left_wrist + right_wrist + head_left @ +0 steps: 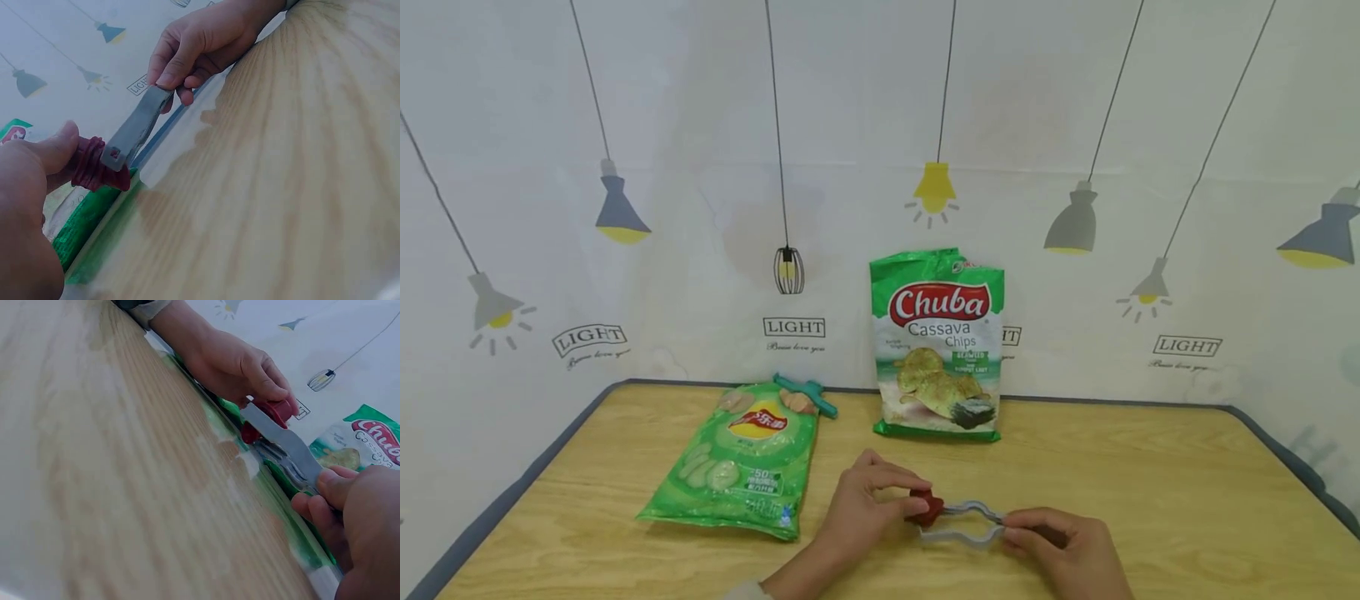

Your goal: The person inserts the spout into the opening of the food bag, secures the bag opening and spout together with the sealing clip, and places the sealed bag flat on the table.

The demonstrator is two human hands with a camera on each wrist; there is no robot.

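A grey two-armed tool (139, 122) with wavy arms is held out between both hands above the table. Thumb and fingers of the left hand (867, 508) pinch a ridged red piece (927, 508) at the tool's left end, where the two arms stand apart. At the opposite end, where the arms come together, the right hand (1071, 546) pinches the tool. A flat tip of one grey arm overlaps the red piece in the left wrist view. I cannot tell what the red piece is.
Left of the hands lies a green chip bag (737, 462) with a teal bag clip (808, 393) across its top corner. Behind them a Chuba cassava chips bag (936, 350) stands against the lamp-printed backdrop (850, 125). The wooden table (1187, 500) has a dark edge.
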